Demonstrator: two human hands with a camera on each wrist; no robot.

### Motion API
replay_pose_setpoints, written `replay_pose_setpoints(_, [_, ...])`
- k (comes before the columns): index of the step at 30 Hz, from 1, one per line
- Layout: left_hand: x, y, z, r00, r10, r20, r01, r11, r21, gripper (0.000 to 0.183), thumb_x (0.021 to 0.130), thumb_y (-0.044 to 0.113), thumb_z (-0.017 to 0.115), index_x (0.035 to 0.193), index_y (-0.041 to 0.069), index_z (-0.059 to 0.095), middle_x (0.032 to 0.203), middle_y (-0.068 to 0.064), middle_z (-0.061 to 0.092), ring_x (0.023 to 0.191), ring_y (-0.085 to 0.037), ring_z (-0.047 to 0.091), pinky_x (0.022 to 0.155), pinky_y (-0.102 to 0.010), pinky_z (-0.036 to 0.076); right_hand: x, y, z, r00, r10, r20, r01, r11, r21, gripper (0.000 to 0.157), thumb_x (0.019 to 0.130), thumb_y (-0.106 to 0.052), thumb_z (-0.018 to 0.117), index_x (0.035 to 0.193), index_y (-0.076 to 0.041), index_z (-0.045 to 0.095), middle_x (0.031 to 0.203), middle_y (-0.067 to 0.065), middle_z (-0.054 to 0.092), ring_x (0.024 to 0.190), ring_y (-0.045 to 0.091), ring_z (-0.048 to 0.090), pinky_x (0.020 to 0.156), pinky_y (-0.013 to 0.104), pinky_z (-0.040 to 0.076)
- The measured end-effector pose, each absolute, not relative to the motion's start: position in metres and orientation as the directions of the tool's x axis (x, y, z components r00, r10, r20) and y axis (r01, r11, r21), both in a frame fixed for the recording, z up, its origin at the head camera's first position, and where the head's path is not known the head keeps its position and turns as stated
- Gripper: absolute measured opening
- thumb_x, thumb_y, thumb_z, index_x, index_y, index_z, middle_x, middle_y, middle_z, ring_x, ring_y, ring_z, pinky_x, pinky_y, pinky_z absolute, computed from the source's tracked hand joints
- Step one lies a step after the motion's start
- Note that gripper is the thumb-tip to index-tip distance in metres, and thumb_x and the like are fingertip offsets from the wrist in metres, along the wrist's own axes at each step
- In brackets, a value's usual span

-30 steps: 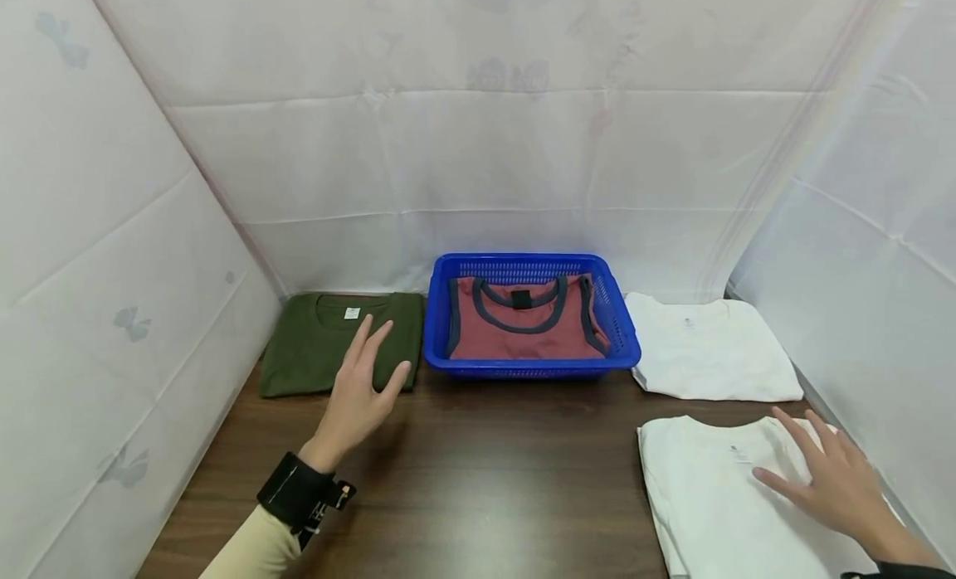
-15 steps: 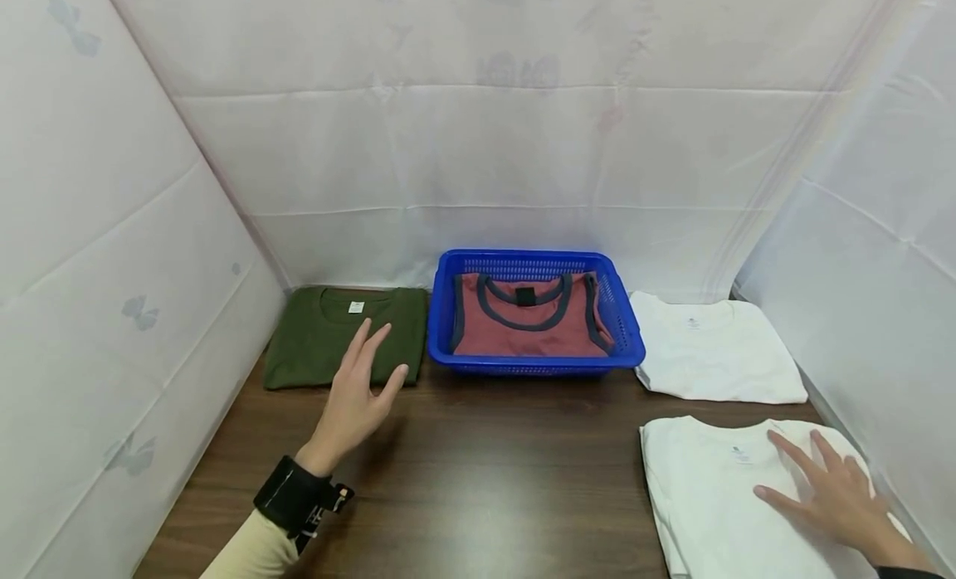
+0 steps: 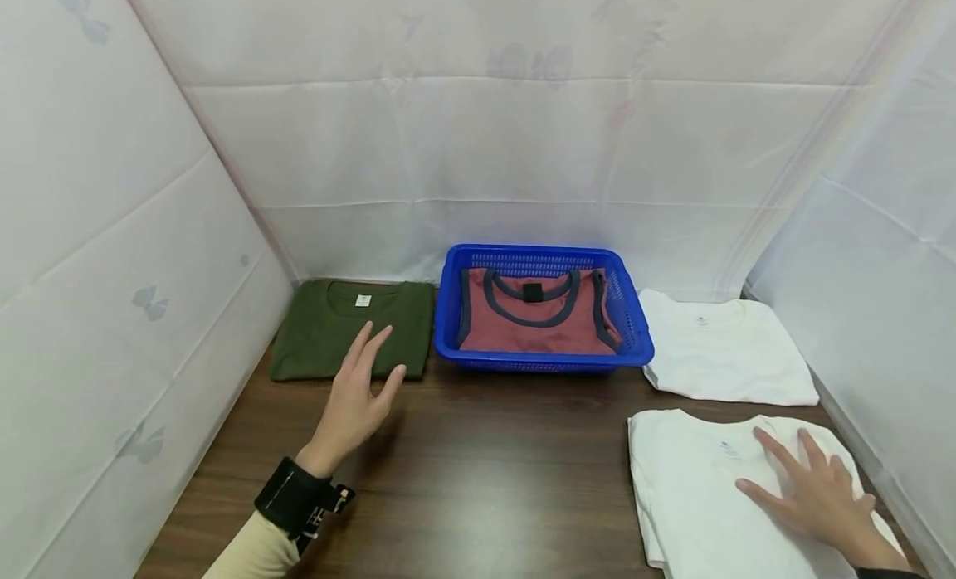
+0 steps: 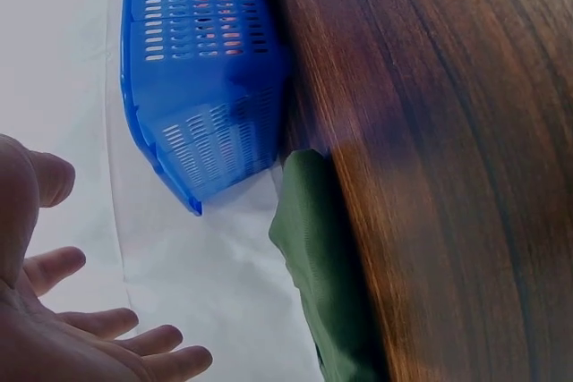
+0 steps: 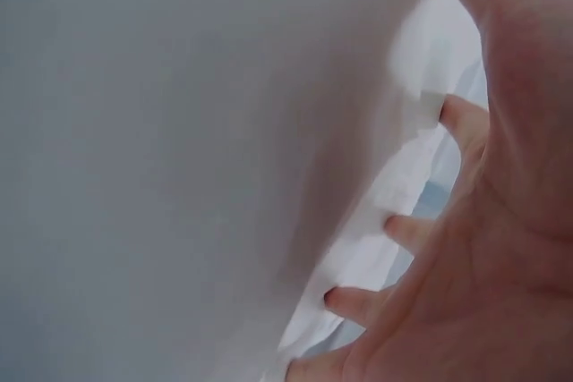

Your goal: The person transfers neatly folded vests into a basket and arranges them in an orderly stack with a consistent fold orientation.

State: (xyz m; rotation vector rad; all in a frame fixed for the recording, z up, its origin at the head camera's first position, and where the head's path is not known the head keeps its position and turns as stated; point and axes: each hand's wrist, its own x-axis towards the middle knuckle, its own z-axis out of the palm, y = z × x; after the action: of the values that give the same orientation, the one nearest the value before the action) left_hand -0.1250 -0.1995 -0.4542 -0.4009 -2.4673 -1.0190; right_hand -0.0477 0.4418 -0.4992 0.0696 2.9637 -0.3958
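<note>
At the left of the counter (image 3: 478,446), a green shirt (image 3: 321,334) is laid folded and flat near the hanging sheet (image 3: 418,139), its collar label faced up, probably so that it can be told apart at a glance. Just beside it, a blue basket (image 3: 539,362) is set upright at the centre, and within it a folded red shirt (image 3: 538,337) with dark trim is contained, perhaps to be kept neat. To the right of the basket, a folded white shirt (image 3: 724,355) is placed; in front of it, a nearer white pile (image 3: 695,504) is laid, layered at its left edge, though how many garments are stacked cannot be told.

The left hand (image 3: 353,409) is held above the counter near the front of the green shirt; its grip is spread, fingers and thumb well apart, and nothing is held. The right hand (image 3: 814,496) is held over the right part of the nearer pile; its grip is likewise spread, and the cloth appears to be touched by the fingertips (image 5: 400,228), perhaps so that it is steadied, with nothing pinched.
</note>
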Motion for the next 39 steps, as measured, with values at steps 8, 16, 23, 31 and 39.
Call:
replay_pose_setpoints(8, [-0.123,-0.2,-0.454,-0.852,0.11,0.512,0.435,0.694,0.574,0.062,0.099,0.012,0.07,0.154,0.003,0.044,0.161,-0.028,0.031,0.143,-0.051,0.036,0.107,-0.07,0.036,-0.051,0.413,-0.506,-0.998,0.017,-0.055,0.029,0.973,-0.227,0.093,0.092,-0.07,0.059,0.165,-0.029,0.018,0.158,0.041,0.01,0.128,0.081,0.01,0.082,0.096,0.002])
replay_pose_setpoints(16, [-0.12,-0.202,-0.458,-0.855,0.11,0.507,0.429,0.699,0.572,0.061,0.098,0.012,0.07,0.153,0.002,0.045,0.158,-0.029,0.034,0.141,-0.052,0.039,0.106,-0.07,0.037,-0.053,0.369,-0.506,-0.998,-0.058,-0.026,-0.052,0.979,-0.198,0.08,0.096,-0.068,0.056,0.156,-0.018,0.039,0.161,0.035,0.016,0.133,0.076,0.015,0.093,0.092,0.004])
replay_pose_setpoints(23, [-0.116,-0.205,-0.461,-0.857,0.112,0.503,0.425,0.705,0.567,0.06,0.099,0.011,0.069,0.153,0.002,0.045,0.158,-0.03,0.035,0.14,-0.053,0.039,0.105,-0.071,0.037,-0.06,0.342,-0.504,-0.995,-0.082,-0.059,-0.069,0.978,-0.199,0.079,0.097,-0.069,0.053,0.156,-0.018,0.041,0.162,0.035,0.016,0.133,0.075,0.02,0.089,0.093,0.015])
replay_pose_setpoints(31, [-0.113,-0.206,-0.464,-0.859,0.108,0.5,0.419,0.711,0.565,0.061,0.098,0.01,0.07,0.153,0.004,0.045,0.156,-0.031,0.037,0.139,-0.053,0.04,0.104,-0.071,0.037,-0.072,0.31,-0.497,-0.991,-0.116,-0.073,-0.103,0.981,-0.162,0.078,0.096,-0.07,0.053,0.156,-0.021,0.043,0.16,0.035,0.022,0.131,0.074,0.027,0.087,0.092,0.024])
replay_pose_setpoints(39, [-0.11,-0.207,-0.465,-0.867,0.11,0.487,0.41,0.712,0.57,0.06,0.099,0.011,0.069,0.153,0.003,0.045,0.155,-0.031,0.039,0.138,-0.052,0.041,0.104,-0.072,0.038,-0.084,0.273,-0.489,-0.988,-0.136,-0.069,-0.127,0.984,-0.129,0.076,0.095,-0.067,0.057,0.154,-0.02,0.048,0.157,0.036,0.03,0.124,0.072,0.038,0.076,0.089,0.035])
